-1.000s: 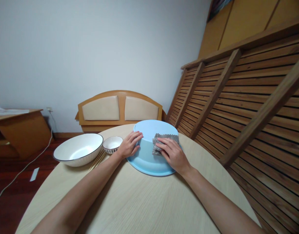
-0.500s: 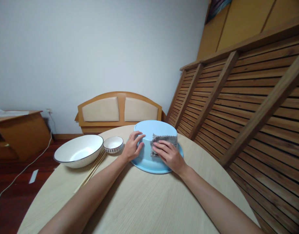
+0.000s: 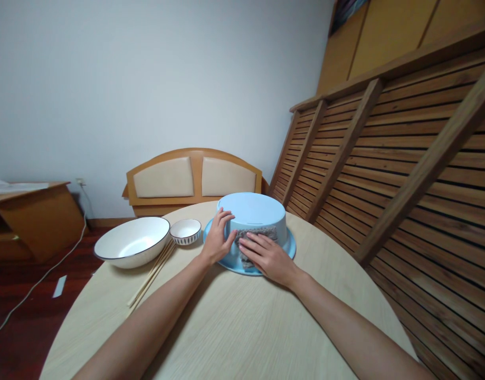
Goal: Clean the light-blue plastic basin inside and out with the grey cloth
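Note:
A light-blue plastic basin point(image 3: 252, 209) sits upside down on the round wooden table point(image 3: 238, 327), its wide rim against the tabletop. My right hand point(image 3: 270, 259) presses a grey cloth point(image 3: 268, 232) flat to the near side of the basin, and the cloth hangs down towards the rim. At the basin's left side is my left hand point(image 3: 217, 236), its fingers apart and resting against the wall. The thumb of that hand comes close to the cloth's left edge.
On the table's left stand a large white bowl point(image 3: 132, 240) with a dark rim and a small patterned bowl point(image 3: 186, 235). Several wooden chopsticks point(image 3: 154, 275) lie beside them. A slatted wooden panel point(image 3: 379, 179) leans at the right; a headboard point(image 3: 197, 174) stands behind.
My right hand has slid the grey cloth left and down along the basin's side, towards the rim. My left hand stays at the basin's left side. The view has shifted slightly.

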{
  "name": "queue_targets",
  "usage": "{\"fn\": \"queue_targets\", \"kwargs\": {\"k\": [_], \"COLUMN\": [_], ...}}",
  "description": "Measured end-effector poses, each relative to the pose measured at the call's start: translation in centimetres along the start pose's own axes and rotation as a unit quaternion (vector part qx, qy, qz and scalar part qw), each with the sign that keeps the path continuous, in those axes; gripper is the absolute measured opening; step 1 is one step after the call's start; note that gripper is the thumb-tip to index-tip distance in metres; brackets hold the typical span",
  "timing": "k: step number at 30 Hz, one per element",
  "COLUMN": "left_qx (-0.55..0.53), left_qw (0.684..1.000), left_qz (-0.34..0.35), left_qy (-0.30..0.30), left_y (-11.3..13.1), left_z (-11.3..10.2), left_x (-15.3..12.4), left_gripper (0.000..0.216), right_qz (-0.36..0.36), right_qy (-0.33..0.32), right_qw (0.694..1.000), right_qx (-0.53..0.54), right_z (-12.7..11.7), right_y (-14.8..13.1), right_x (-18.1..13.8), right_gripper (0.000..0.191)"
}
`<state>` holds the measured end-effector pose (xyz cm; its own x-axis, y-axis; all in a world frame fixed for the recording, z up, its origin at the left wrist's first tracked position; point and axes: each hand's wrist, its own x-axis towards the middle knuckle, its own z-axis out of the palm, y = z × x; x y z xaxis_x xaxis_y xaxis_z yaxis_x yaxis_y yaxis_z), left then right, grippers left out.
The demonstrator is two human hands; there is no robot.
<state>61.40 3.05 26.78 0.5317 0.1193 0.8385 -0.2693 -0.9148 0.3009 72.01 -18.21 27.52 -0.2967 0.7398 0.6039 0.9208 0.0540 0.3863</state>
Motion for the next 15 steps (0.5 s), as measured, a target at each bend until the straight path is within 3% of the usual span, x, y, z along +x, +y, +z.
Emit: {"fn": "queue_targets", "kwargs": {"k": [3, 8, 13, 15], "left_qx": [0.003, 0.010, 0.031, 0.036], "left_qw": [1.000, 1.000, 0.999, 0.999], "left_qz": [0.007, 0.018, 0.023, 0.028], "left_qy": [-0.008, -0.007, -0.004, -0.001], "left_y": [-0.15, -0.63, -0.76, -0.70], "left_z": [-0.21, -0.29, -0.50, -0.62], "left_x": [0.12, 0.03, -0.19, -0.25], "left_gripper": [0.033, 0.033, 0.032, 0.032], "right_qz": [-0.008, 0.091, 0.038, 0.057], "right_qy": [-0.017, 0.012, -0.020, -0.009], "right_qw": [1.000, 0.995, 0.998, 0.997], "right_qx": [0.005, -0.042, -0.034, -0.047], "right_z": [0.55, 1.03, 0.77, 0.74], "right_y": [-0.41, -0.83, -1.06, -1.10], "right_x": [-0.07, 0.64, 0.56, 0.41], "right_gripper": [0.044, 0.051, 0.049, 0.052]}}
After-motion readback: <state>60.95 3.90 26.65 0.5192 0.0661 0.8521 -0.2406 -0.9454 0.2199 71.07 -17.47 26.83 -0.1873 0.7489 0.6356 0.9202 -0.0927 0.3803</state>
